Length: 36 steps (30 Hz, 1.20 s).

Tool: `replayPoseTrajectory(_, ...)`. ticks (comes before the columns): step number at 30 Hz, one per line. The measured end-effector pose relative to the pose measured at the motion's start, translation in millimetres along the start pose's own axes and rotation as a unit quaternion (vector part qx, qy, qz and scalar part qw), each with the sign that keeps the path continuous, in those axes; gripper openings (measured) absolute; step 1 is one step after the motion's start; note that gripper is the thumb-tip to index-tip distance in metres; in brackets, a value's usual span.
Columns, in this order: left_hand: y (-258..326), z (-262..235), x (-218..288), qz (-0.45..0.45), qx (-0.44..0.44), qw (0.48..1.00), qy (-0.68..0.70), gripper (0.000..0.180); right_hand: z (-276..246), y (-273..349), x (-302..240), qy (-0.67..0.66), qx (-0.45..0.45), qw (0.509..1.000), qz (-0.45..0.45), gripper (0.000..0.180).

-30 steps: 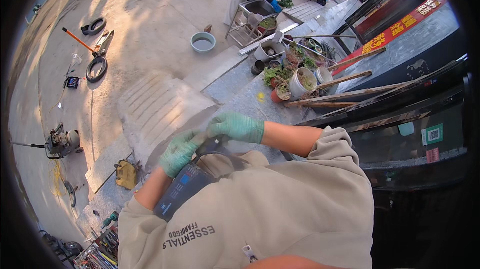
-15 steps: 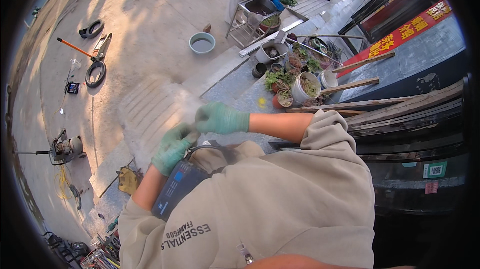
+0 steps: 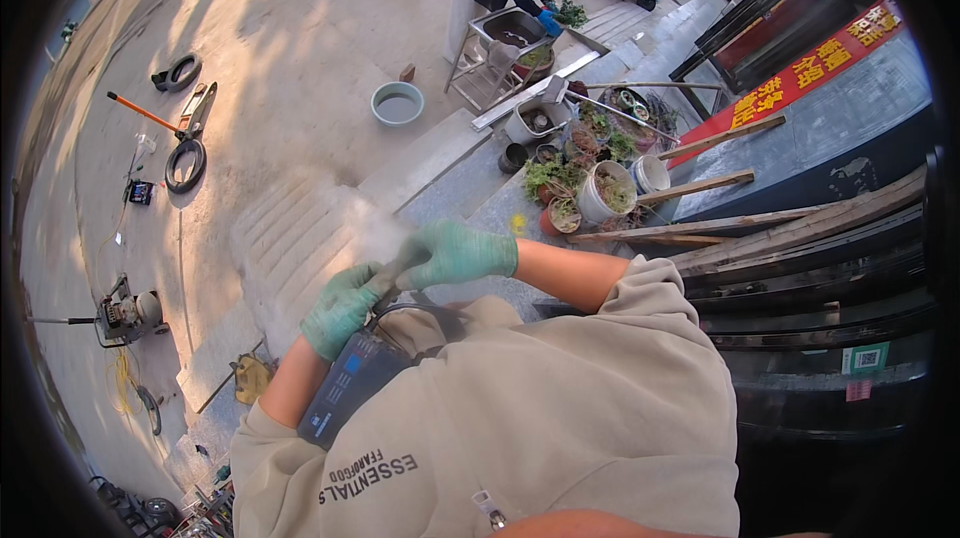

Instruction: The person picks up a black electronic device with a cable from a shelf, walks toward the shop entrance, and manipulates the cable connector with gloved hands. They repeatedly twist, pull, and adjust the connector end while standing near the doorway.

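Green gloves cover both my hands. My left hand (image 3: pixel 342 306) is clenched around the top of a dark blue box-shaped device (image 3: pixel 350 388) resting against my beige sweatshirt (image 3: pixel 560 418). A black cable (image 3: pixel 400 310) loops from it. My right hand (image 3: pixel 458 253) grips a slim grey nozzle (image 3: pixel 392 273), pale vapour (image 3: pixel 375 228) drifting at its tip. Farther right stand potted plants (image 3: pixel 585 183) and wooden planks (image 3: pixel 760 228).
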State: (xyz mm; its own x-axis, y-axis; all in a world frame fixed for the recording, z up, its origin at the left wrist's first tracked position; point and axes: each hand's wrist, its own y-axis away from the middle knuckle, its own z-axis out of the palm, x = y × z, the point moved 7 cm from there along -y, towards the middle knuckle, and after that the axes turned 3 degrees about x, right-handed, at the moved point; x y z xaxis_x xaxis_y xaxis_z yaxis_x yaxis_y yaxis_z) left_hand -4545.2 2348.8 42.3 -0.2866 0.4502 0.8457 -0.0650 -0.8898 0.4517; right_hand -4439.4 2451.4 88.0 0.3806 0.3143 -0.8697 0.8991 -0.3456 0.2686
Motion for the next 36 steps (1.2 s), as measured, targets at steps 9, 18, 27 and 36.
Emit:
replayPoseTrajectory(9, 16.0, -25.4, 8.5, 0.046, 0.002, 0.998, -0.049, 0.025, 45.4, -13.5, 13.6, -0.381, 0.012, 0.904, 0.195, 0.013)
replayPoseTrajectory(18, 21.0, -45.6, 10.1, 0.062, -0.005, 0.995, -0.076, 0.020, 57.4, -24.4, 7.9, -0.299, 0.118, 0.932, 0.169, 0.016)
replayPoseTrajectory(27, 22.3, -55.4, 10.7, 0.051, -0.020, 0.996, -0.065, 0.024, 65.9, -26.6, 11.3, -0.408, 0.104, 0.884, 0.205, 0.020)
replayPoseTrajectory(36, 36.5, -55.8, 32.9, 0.144, 0.088, 0.981, -0.097, 0.025, 56.5, -28.6, 4.0, -0.419, 0.101, 0.881, 0.194, 0.022)
